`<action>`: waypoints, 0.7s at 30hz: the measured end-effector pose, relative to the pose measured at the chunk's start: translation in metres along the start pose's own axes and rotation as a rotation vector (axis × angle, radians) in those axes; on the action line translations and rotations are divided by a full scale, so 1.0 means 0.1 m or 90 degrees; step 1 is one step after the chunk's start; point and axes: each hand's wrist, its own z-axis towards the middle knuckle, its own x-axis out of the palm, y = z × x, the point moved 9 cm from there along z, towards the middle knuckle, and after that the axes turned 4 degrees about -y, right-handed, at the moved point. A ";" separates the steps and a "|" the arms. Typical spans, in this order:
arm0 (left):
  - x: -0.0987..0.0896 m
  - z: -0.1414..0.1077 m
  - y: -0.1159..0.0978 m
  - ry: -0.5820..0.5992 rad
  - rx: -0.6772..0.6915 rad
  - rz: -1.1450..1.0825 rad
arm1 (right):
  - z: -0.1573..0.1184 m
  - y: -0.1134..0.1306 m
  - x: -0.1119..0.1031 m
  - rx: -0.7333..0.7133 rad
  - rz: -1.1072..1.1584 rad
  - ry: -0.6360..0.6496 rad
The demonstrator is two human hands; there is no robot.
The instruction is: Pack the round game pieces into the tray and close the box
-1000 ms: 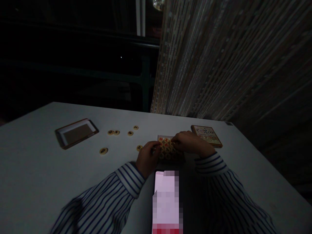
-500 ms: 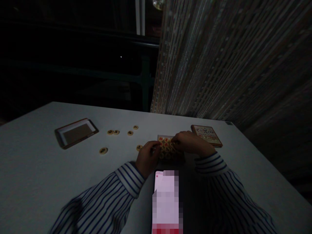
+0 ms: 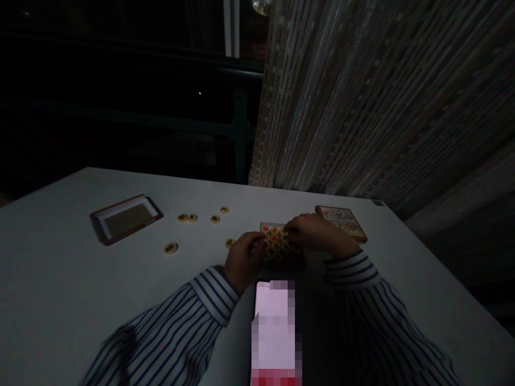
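Observation:
A small open box (image 3: 264, 224) stands in front of me, with round Chinese chess pieces (image 3: 276, 245) in rows, some marked in red and some in black. At its left edge, my left hand (image 3: 243, 260) has thumb and forefinger drawn together; what lies between them is too dark to make out. My right hand (image 3: 319, 233) reaches over the box's right side, its fingertips pinched on a piece in the top row. Just left of my left hand, a loose piece (image 3: 229, 243) lies on the table, partly covered by the fingers.
Several more loose pieces (image 3: 192, 218) are scattered on the white table (image 3: 120, 279), left of the box. An open empty lid or tray (image 3: 126, 217) lies at far left, a patterned flat box (image 3: 341, 222) at right. A lit phone (image 3: 273, 332) is near me. A string curtain (image 3: 322, 96) hangs behind.
My right hand has shifted very slightly up and to the right at the box. The left hand and the loose pieces stay where they were.

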 end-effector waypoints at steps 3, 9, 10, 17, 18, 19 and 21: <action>0.02 0.00 0.01 0.005 -0.002 -0.006 | -0.01 -0.07 -0.05 0.014 0.011 -0.010; 0.01 0.01 0.03 -0.012 0.008 -0.004 | -0.06 -0.10 -0.19 0.037 -0.008 -0.046; 0.00 0.01 0.03 -0.014 0.010 -0.003 | -0.07 -0.10 -0.21 0.043 -0.015 -0.052; -0.06 -0.01 -0.12 -0.019 0.064 0.030 | -0.06 -0.07 -0.29 0.052 -0.048 -0.090; -0.07 -0.01 -0.15 -0.022 0.074 0.036 | -0.06 -0.06 -0.29 0.052 -0.051 -0.087; -0.08 -0.01 -0.17 -0.025 0.082 0.041 | -0.06 -0.06 -0.29 0.054 -0.054 -0.083; -0.10 -0.02 -0.20 -0.031 0.095 0.046 | -0.06 -0.05 -0.29 0.060 -0.056 -0.072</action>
